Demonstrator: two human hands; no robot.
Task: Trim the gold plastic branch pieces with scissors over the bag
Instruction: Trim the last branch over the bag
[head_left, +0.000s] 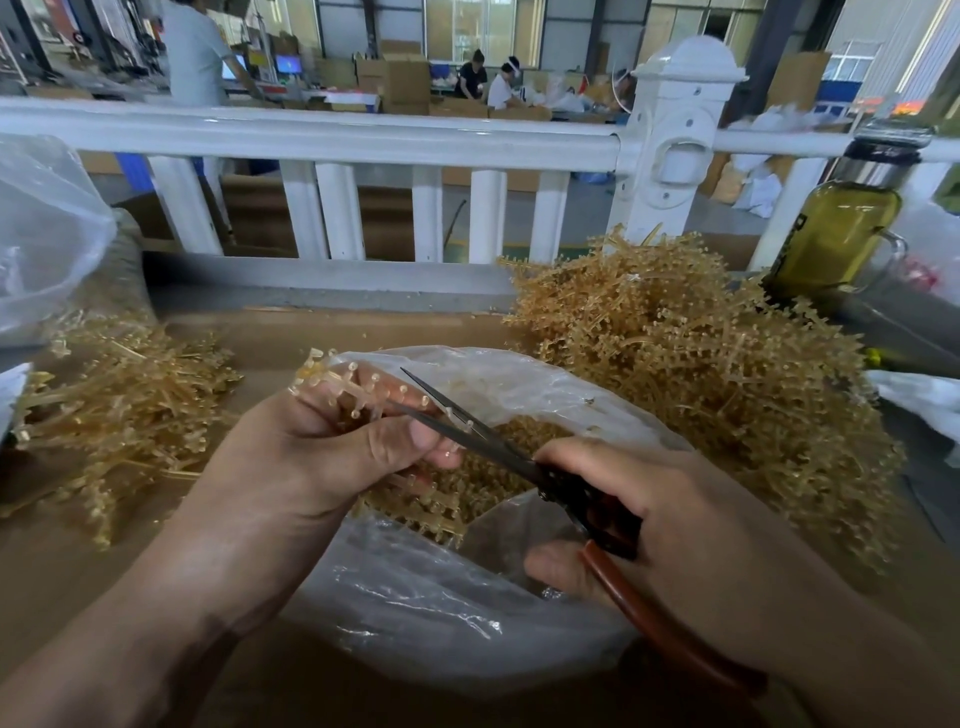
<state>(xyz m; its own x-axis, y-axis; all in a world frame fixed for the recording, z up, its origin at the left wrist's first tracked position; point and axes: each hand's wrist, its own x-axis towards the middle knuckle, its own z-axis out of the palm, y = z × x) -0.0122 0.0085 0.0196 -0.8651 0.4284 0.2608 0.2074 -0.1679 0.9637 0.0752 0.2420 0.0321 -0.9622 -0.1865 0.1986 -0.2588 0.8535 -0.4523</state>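
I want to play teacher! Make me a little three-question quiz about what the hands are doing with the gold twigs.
1. What does the right hand hold?
A) a brush
B) black scissors
C) a hammer
2. True or false: the left hand holds a gold branch piece above the open plastic bag.
3. Fill in the blank: the bigger pile of gold branches lies on the person's ____ side.

Key: 1 B; 2 true; 3 right.
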